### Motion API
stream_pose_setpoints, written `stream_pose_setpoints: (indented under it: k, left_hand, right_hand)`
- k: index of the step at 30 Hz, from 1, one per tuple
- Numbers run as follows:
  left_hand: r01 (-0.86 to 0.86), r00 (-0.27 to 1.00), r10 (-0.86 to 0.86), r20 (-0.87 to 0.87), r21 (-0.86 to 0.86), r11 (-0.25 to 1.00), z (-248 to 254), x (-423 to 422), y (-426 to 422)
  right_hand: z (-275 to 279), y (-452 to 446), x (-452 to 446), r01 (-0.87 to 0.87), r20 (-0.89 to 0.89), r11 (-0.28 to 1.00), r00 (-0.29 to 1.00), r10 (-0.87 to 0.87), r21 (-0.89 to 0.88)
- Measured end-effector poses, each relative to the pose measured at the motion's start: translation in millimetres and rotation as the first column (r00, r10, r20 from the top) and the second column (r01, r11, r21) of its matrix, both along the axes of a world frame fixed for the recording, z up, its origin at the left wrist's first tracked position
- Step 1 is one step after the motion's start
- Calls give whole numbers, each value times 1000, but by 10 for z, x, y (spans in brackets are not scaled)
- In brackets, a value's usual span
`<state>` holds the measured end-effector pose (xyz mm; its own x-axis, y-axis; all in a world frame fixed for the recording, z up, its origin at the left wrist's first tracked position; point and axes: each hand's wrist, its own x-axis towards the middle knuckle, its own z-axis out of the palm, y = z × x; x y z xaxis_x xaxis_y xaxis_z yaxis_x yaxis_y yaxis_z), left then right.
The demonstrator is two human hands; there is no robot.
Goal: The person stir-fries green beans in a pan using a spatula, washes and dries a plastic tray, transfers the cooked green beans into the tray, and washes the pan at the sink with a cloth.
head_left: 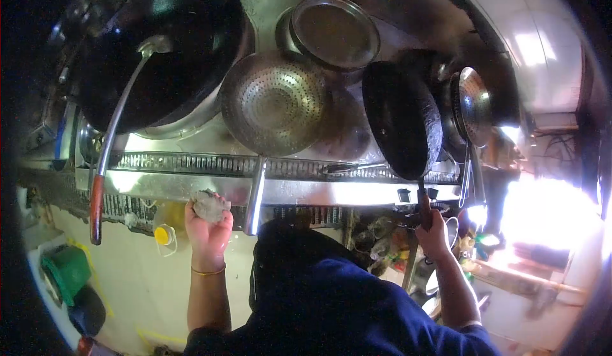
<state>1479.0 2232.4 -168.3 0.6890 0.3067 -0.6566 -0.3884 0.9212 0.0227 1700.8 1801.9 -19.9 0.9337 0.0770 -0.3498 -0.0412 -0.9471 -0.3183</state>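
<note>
A crumpled greyish cloth [211, 206] rests in the fingers of my left hand [209, 236], at the front edge of the metal range. My right hand [435, 235] is wrapped round the handle of a black pan [400, 117], which is tipped up on its side over the right part of the range. Between my hands, a perforated strainer [274, 104] lies with its metal handle pointing toward me. Left of it, a long-handled ladle [121, 114] with a wooden grip leans out of a large dark wok [185, 43].
A round metal pot [335, 34] stands behind the strainer. Another perforated skimmer [474, 104] is at the right. A slotted drain channel [242, 163] runs along the range front. Below sit a yellow-capped container [164, 235] and a green bin [69, 273].
</note>
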Motion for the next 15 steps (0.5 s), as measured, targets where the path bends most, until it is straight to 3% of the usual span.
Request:
stream_pose_setpoints:
  k: [2, 5, 9, 11, 13, 14, 15]
  left_hand:
    - [2, 1000, -2, 17, 28, 1000, 71, 36, 16]
    - [7, 1000, -7, 4, 82, 997, 224, 33, -6]
    - [-6, 999, -1, 52, 136, 991, 338, -135, -152]
    - [-19, 997, 6, 83, 167, 986, 349, -308, -300]
    - [-53, 998, 57, -16, 177, 983, 403, -475, -545]
    - [-90, 993, 103, -64, 182, 979, 450, -558, -680]
    - [-97, 989, 115, -88, 180, 979, 517, -658, -797]
  right_hand:
    - [51, 68, -46, -89, 98, 995, 991, 94, -50]
    - [6, 1, -55, -85, 131, 995, 987, 92, -53]
    - [-117, -162, -52, -91, 213, 991, 975, 68, 100]
    - [-133, -350, -23, -185, 261, 963, 956, 131, 196]
    - [-52, -375, -37, -199, 216, 954, 965, 151, 222]
    - [114, -305, -106, -128, 87, 903, 991, 101, 410]
    - [-70, -532, -47, -87, 29, 816, 996, 86, 572]
